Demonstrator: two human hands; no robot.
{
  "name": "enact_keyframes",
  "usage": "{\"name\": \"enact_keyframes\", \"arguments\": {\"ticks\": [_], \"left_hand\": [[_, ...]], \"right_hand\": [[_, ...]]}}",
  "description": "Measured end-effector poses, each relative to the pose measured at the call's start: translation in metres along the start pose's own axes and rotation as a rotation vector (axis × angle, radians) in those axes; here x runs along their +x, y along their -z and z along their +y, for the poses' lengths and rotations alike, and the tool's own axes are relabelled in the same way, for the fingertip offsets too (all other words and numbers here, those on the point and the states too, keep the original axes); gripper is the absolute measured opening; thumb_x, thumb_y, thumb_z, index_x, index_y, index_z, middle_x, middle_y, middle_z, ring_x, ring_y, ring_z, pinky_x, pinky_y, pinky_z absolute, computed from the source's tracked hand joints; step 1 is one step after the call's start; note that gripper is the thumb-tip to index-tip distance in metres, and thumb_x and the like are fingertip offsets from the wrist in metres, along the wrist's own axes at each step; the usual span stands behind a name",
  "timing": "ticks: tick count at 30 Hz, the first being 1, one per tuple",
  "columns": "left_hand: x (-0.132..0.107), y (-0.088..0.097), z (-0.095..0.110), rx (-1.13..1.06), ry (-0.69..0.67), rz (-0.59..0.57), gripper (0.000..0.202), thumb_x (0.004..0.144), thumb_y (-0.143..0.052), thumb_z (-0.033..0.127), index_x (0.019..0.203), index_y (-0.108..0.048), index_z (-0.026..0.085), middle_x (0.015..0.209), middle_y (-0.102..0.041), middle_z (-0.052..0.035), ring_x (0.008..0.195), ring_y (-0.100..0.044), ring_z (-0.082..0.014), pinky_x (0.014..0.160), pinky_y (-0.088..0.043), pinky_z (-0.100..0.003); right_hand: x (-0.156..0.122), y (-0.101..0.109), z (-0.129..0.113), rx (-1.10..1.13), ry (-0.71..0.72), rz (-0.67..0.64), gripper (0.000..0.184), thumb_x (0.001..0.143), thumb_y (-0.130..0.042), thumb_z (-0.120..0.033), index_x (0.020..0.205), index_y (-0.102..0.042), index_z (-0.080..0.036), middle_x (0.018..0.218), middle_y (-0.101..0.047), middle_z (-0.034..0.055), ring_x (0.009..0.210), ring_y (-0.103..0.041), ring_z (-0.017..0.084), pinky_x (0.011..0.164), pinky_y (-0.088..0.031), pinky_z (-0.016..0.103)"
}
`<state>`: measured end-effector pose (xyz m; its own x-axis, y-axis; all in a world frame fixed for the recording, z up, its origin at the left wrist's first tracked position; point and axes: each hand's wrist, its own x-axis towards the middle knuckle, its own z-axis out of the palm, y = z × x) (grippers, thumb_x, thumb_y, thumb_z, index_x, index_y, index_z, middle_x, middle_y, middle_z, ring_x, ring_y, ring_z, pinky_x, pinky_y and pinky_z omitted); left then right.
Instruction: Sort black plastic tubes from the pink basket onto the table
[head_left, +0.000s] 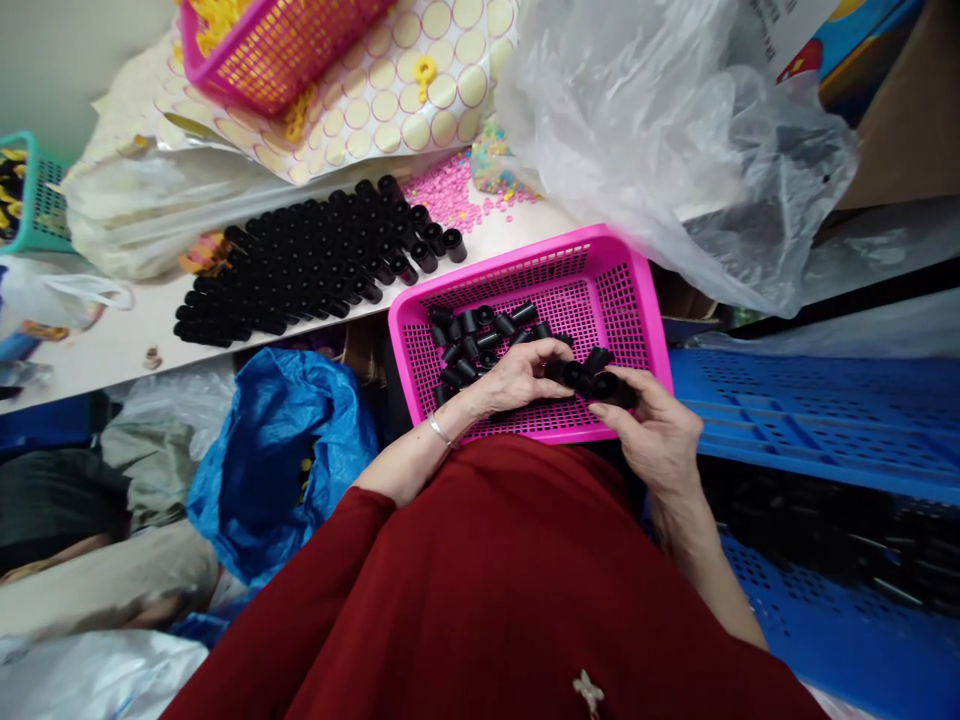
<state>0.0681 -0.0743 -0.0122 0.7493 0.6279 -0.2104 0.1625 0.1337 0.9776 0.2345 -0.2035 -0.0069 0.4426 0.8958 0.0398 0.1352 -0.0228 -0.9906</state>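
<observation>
A pink plastic basket (525, 262) stands before me with loose black plastic tubes (486, 318) lying mostly in its left half. Over its right part, my left hand (525, 378) has thumb and fingers closed around black tubes (573, 374). Close beside it, my right hand (658, 425) pinches another black tube (604, 386), its hollow end facing up. The held tubes nearly touch one another, and how many each hand holds is partly hidden by the fingers. On the white table, black tubes (322, 250) stand packed in rows.
Pink beads (442, 195) lie behind the rows. A second pink basket (277, 60) holds yellow pieces at the back. Clear plastic bags (660, 110) hang over the table at right. A blue sack (277, 450) is open at left; blue crates (817, 400) stand right. Someone's leg (112, 570) shows lower left.
</observation>
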Motion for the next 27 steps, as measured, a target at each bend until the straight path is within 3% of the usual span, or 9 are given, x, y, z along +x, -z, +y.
{"name": "enact_keyframes", "arguments": {"ticks": [3, 7, 13, 16, 19, 22, 27], "left_hand": [[0.0, 0.005, 0.004, 0.118, -0.014, 0.004, 0.037, 0.073, -0.084, 0.023, 0.105, -0.068, 0.015, 0.106, -0.068, -0.0054, 0.097, -0.062, -0.0177, 0.092, -0.05, -0.035], [0.001, 0.021, 0.007, 0.438, -0.053, -0.081, 0.029, 0.07, -0.085, 0.019, 0.096, -0.073, 0.016, 0.105, -0.071, -0.0047, 0.105, -0.064, -0.0213, 0.1, -0.049, -0.039], [0.02, 0.039, -0.002, 0.555, -0.012, 0.167, 0.008, 0.079, -0.071, 0.012, 0.087, -0.073, 0.013, 0.093, -0.071, -0.0041, 0.087, -0.065, -0.0169, 0.084, -0.052, -0.033], [0.029, 0.038, -0.005, 0.683, -0.03, 0.174, 0.009, 0.083, -0.066, 0.008, 0.085, -0.073, 0.013, 0.089, -0.07, -0.004, 0.085, -0.063, -0.0166, 0.084, -0.051, -0.033], [0.032, 0.026, -0.005, 0.808, -0.07, 0.088, 0.015, 0.088, -0.061, 0.008, 0.092, -0.075, 0.012, 0.094, -0.072, -0.0061, 0.09, -0.063, -0.0182, 0.089, -0.05, -0.034], [0.03, 0.002, -0.003, 0.907, -0.162, -0.082, 0.019, 0.089, -0.059, 0.01, 0.098, -0.076, 0.015, 0.1, -0.072, -0.0071, 0.097, -0.061, -0.0207, 0.094, -0.049, -0.036], [0.029, -0.04, 0.001, 1.19, -0.286, -0.393, 0.032, 0.089, -0.051, 0.008, 0.109, -0.073, 0.019, 0.11, -0.07, -0.0101, 0.109, -0.056, -0.027, 0.085, -0.047, -0.04]], "right_hand": [[0.002, 0.002, 0.0, 0.093, -0.019, 0.073, 0.038, 0.072, -0.088, -0.034, 0.107, -0.075, -0.026, 0.105, -0.074, 0.003, 0.098, -0.073, 0.021, 0.096, -0.061, 0.042], [0.003, 0.009, 0.001, 0.128, -0.041, 0.192, 0.039, 0.067, -0.091, -0.03, 0.102, -0.073, -0.025, 0.094, -0.073, 0.0004, 0.085, -0.074, 0.018, 0.089, -0.063, 0.039], [0.004, 0.018, 0.005, 0.196, -0.072, 0.281, 0.042, 0.065, -0.093, -0.029, 0.098, -0.069, -0.022, 0.089, -0.075, -0.0005, 0.085, -0.077, 0.019, 0.093, -0.063, 0.043], [0.005, 0.017, 0.007, 0.216, -0.073, 0.273, 0.043, 0.063, -0.094, -0.029, 0.097, -0.069, -0.022, 0.088, -0.075, -0.0007, 0.083, -0.077, 0.02, 0.093, -0.063, 0.043], [0.007, 0.016, 0.008, 0.243, -0.074, 0.277, 0.045, 0.061, -0.096, -0.031, 0.096, -0.068, -0.023, 0.086, -0.075, -0.0013, 0.081, -0.077, 0.019, 0.09, -0.064, 0.042], [0.009, 0.017, 0.009, 0.272, -0.076, 0.289, 0.047, 0.058, -0.097, -0.033, 0.094, -0.068, -0.023, 0.084, -0.075, -0.0023, 0.079, -0.076, 0.019, 0.085, -0.064, 0.038], [0.008, 0.018, 0.013, 0.254, -0.066, 0.265, 0.044, 0.061, -0.096, -0.033, 0.095, -0.069, -0.024, 0.085, -0.074, -0.0024, 0.078, -0.076, 0.019, 0.084, -0.064, 0.04]]}}
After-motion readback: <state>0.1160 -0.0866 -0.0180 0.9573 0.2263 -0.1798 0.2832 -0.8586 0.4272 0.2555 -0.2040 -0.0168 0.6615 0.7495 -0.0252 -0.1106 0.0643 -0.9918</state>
